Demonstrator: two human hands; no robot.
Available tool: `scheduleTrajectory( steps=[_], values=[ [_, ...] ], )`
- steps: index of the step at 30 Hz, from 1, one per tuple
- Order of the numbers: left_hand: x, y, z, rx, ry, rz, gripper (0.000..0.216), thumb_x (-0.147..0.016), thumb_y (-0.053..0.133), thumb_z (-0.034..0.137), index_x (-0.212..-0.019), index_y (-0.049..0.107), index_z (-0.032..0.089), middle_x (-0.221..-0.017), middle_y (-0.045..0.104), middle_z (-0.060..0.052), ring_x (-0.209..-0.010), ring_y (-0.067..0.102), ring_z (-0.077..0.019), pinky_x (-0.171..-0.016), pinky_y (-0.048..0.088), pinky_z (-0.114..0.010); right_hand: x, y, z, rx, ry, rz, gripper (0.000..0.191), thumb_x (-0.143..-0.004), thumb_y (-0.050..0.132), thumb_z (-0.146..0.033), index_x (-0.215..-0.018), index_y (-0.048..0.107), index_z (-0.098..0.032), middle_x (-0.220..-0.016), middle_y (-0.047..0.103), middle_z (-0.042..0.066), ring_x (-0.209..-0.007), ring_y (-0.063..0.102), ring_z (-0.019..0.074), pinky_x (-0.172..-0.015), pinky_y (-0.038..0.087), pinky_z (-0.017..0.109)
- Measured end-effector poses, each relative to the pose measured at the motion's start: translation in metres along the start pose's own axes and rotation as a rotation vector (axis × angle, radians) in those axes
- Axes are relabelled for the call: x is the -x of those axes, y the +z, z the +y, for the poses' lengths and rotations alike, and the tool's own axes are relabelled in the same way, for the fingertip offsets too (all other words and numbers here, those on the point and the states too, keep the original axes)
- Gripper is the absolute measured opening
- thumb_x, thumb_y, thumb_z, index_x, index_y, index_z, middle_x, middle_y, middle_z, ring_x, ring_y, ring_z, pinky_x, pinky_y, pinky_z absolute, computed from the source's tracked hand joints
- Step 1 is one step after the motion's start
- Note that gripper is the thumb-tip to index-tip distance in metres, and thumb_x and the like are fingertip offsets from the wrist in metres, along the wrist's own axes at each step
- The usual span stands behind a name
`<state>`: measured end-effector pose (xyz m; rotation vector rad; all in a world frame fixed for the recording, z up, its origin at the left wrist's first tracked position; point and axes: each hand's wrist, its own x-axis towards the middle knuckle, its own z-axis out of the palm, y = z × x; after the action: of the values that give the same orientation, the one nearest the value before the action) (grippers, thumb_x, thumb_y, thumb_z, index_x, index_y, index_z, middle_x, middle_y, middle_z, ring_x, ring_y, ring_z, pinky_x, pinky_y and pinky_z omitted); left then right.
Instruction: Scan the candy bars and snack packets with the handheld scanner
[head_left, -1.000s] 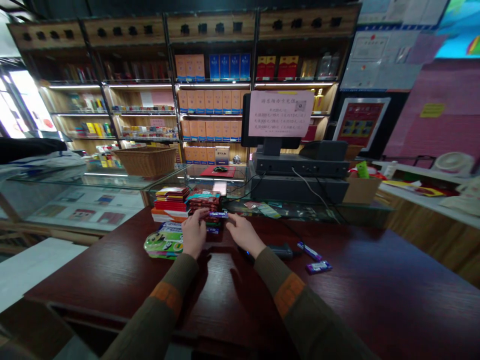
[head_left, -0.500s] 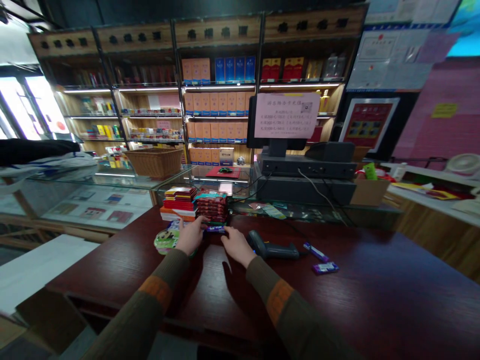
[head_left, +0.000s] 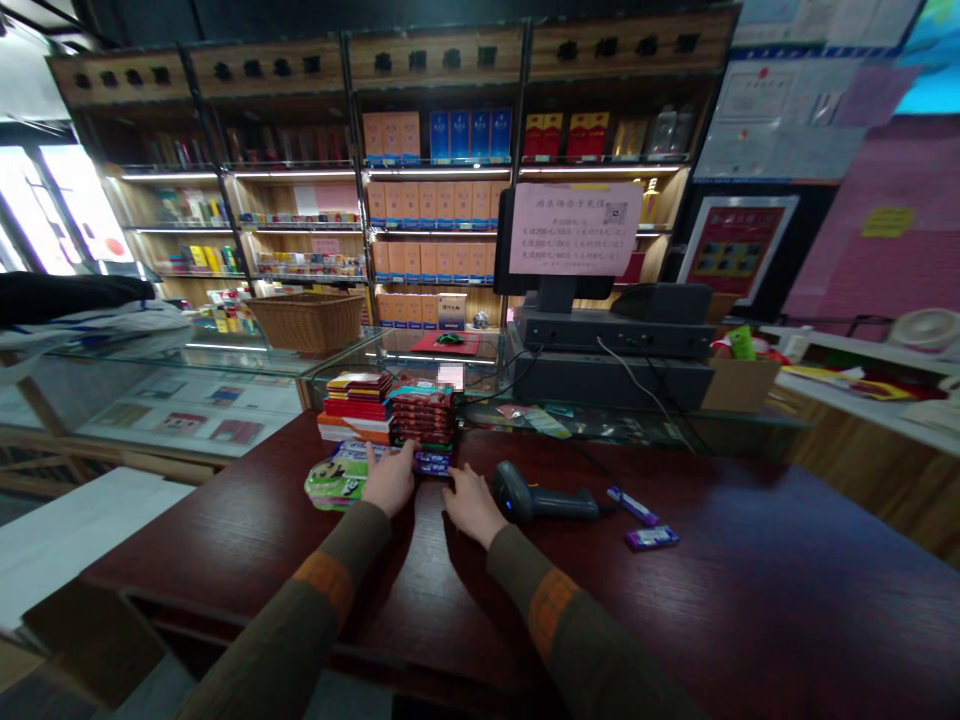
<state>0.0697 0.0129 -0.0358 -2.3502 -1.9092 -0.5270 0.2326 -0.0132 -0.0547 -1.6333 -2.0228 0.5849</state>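
My left hand [head_left: 391,482] rests over the left part of two small purple packs [head_left: 433,464] lying side by side on the dark red counter. Its fingers are spread, and part of the packs is hidden beneath. At the packs' right end, the fingertips of my right hand [head_left: 474,506] touch the nearer one, thumb apart from the forefinger. Left of my left hand lies a green pouch with a panda picture [head_left: 334,483]. Just behind the packs stand a pile of dark red packets [head_left: 422,415] and a stack of red, orange and white boxes [head_left: 355,410].
A black barcode scanner [head_left: 546,498] lies right of my right hand. Two more purple packs, one farther [head_left: 632,505] and one nearer [head_left: 651,538], lie beyond it. A till monitor [head_left: 574,230] stands behind the counter [head_left: 720,620]. A wicker basket [head_left: 307,322] sits on the glass case.
Two purple packs now show between my hands where one showed before. My left hand has shifted slightly right and nearer; my right hand has come slightly nearer, its fingertips spreading from the pack.
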Motion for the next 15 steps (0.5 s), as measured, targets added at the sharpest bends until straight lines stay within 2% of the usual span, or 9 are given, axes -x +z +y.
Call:
scheduleTrajectory(
  steps=[8,15],
  values=[
    [0.003,-0.008,0.005,-0.155,0.029,-0.020,0.044,-0.086,0.040,0.007,-0.127,0.055,0.015,-0.100,0.075,-0.014,-0.112,0.065,-0.0306,-0.117,0.009,-0.065,0.002,0.000,-0.005,0.009,0.001,-0.055,0.051,-0.091,0.045,-0.018,-0.141,0.052,-0.009,-0.151,0.049,0.017,-0.150,0.027,0.0333,-0.121,0.021,0.059],
    [0.004,-0.012,0.005,-0.169,0.018,-0.025,0.040,-0.088,0.040,0.008,-0.124,0.057,0.016,-0.102,0.075,-0.014,-0.113,0.065,-0.0291,-0.118,0.011,-0.062,0.001,0.002,-0.008,0.028,-0.006,-0.058,0.051,-0.091,0.046,-0.017,-0.141,0.052,-0.011,-0.152,0.048,0.016,-0.151,0.026,0.0325,-0.121,0.017,0.060]
  ],
)
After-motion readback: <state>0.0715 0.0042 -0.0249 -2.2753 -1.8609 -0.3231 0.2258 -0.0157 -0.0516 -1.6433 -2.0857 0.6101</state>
